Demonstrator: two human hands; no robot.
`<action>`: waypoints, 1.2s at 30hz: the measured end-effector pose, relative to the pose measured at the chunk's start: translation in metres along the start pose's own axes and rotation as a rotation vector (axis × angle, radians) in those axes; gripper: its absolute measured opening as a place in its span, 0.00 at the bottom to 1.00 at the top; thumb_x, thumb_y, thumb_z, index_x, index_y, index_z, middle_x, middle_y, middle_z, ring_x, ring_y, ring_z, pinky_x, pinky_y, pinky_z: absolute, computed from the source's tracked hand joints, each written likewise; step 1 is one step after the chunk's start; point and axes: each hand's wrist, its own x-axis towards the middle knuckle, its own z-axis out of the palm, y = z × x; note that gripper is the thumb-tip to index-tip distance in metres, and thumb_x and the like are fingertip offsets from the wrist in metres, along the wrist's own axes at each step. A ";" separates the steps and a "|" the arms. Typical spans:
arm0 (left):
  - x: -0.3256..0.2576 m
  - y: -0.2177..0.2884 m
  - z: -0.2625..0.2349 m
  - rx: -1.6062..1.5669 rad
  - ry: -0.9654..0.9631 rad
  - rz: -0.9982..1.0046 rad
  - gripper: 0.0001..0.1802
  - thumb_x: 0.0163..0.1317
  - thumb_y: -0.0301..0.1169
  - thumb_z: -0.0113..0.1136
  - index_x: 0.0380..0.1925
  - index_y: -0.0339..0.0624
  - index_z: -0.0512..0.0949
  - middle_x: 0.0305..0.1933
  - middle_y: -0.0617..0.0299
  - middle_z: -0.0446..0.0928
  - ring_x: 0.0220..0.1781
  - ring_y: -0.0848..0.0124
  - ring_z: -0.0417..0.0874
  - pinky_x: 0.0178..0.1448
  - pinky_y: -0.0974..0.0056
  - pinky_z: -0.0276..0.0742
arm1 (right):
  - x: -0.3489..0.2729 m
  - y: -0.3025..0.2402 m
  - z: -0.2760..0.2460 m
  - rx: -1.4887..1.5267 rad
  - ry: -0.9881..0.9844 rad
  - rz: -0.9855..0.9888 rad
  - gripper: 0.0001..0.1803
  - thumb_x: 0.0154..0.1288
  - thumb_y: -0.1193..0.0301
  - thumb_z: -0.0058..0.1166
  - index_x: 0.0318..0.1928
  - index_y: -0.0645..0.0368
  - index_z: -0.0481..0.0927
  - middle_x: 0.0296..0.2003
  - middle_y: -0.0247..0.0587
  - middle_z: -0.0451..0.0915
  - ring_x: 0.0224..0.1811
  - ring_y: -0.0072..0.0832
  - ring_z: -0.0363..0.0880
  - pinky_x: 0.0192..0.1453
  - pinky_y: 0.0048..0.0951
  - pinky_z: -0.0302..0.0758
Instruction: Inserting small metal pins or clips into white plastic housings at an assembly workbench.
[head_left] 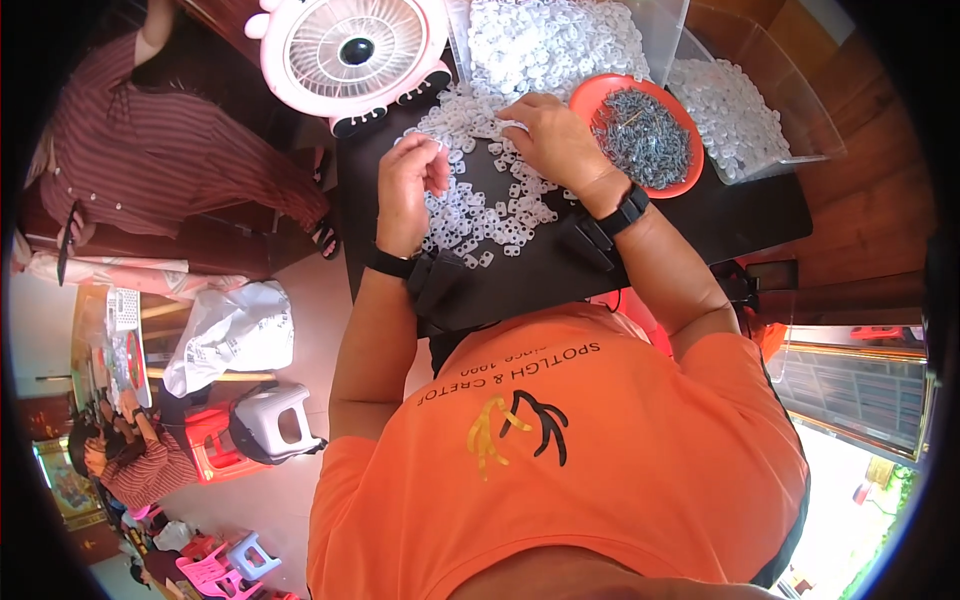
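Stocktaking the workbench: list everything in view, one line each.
Table: one, black, centre.
Plastic clips: a heap, white, on the table under the hands.
Bowl: one, orange, holding grey screws, right of the heap.
Bins: two, clear, holding white pieces, at the table's far edge.
Fan: one, pink, top left of the table.
Bag: one, white, on the floor at left.
Stool: one, white-grey, lower left.
Person: one, striped shirt, upper left.
Left hand: pinching a clip.
Right hand: resting on the heap.
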 end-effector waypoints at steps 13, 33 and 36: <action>-0.002 0.002 0.002 -0.023 0.013 0.015 0.11 0.61 0.34 0.49 0.24 0.40 0.73 0.20 0.66 0.72 0.19 0.79 0.69 0.24 0.74 0.61 | -0.003 -0.004 0.003 -0.244 -0.176 -0.009 0.07 0.55 0.70 0.55 0.35 0.56 0.80 0.36 0.39 0.78 0.44 0.39 0.74 0.50 0.37 0.72; -0.004 0.007 0.007 0.004 -0.011 0.037 0.13 0.62 0.34 0.47 0.21 0.42 0.71 0.17 0.67 0.69 0.18 0.80 0.66 0.24 0.75 0.59 | -0.004 -0.021 -0.003 -0.005 -0.075 -0.241 0.04 0.51 0.74 0.59 0.30 0.57 0.80 0.35 0.36 0.78 0.42 0.37 0.74 0.46 0.35 0.74; -0.004 0.005 0.006 0.037 -0.022 0.042 0.13 0.62 0.34 0.47 0.21 0.42 0.71 0.17 0.67 0.68 0.18 0.80 0.66 0.24 0.74 0.59 | 0.002 -0.030 -0.024 -0.019 0.009 -0.239 0.05 0.51 0.73 0.60 0.31 0.58 0.80 0.35 0.37 0.79 0.41 0.37 0.75 0.46 0.35 0.74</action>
